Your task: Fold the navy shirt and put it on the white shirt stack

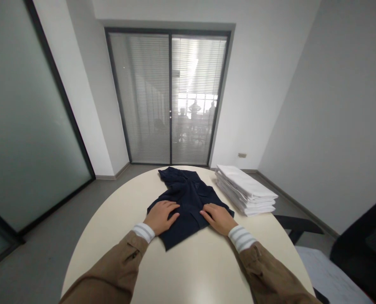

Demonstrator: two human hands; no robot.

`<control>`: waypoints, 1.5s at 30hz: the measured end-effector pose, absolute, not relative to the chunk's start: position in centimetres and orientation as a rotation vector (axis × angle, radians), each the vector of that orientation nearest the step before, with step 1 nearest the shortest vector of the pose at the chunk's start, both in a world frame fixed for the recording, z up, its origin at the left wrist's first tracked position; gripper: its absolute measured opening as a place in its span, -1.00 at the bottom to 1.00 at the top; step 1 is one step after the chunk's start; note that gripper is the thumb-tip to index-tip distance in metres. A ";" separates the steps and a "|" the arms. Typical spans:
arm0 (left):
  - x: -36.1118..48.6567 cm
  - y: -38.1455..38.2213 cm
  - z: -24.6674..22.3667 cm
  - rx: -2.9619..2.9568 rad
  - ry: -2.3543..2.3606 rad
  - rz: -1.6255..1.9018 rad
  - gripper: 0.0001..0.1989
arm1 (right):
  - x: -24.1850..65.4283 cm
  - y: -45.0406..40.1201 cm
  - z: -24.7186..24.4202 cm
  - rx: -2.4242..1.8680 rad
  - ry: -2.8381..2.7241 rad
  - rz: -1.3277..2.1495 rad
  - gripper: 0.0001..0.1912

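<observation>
A crumpled dark navy garment (188, 198) lies spread on the round table, its near corner pointing toward me; its exact cut is hard to make out. On its left part rests my left hand (162, 216), palm down, thumb apart from the fingers. My right hand (218, 217) lies on the right part in the same way, with thumb and fingers apart. Both hands touch the fabric, and neither appears to grip it. Some of the cloth is hidden under the palms.
A stack of folded white cloths (246, 190) stands at the table's right rear edge. The cream round table (112, 245) has a curved rim. A black chair (365, 245) is close by on the right. Beyond the table are glass doors (170, 97) with blinds.
</observation>
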State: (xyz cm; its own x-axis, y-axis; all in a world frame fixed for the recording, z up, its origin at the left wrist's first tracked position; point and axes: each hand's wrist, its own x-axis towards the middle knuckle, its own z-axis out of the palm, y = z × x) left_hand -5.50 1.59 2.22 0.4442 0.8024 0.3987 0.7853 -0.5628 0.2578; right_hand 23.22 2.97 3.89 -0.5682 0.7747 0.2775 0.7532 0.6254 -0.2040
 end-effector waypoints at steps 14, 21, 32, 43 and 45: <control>-6.4 2.5 1.7 2.034 2.508 0.371 -0.36 | 23.3 2.9 4.3 -1.312 -2.355 0.483 -0.55; -6.8 1.9 2.3 2.100 2.605 0.327 -0.52 | 23.3 2.9 4.0 -1.380 -2.483 0.438 -0.54; -6.8 2.6 1.1 2.448 2.321 0.500 -0.51 | 23.7 2.7 4.2 -1.162 -2.604 0.274 -0.53; -9.1 3.2 1.8 2.166 2.437 0.321 -0.60 | 23.2 2.2 6.2 -1.220 -2.494 0.657 -0.64; -9.3 3.2 1.9 2.155 2.418 0.387 -0.67 | 23.7 2.8 5.4 -1.276 -2.446 0.556 -0.65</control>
State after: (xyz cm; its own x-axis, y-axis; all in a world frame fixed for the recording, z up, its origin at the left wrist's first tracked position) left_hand -9.34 3.22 1.93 -0.1233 0.9617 0.2450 0.9901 0.1025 0.0959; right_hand 23.71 2.79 5.39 -0.5464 0.8309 0.1053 0.7037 0.5237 -0.4802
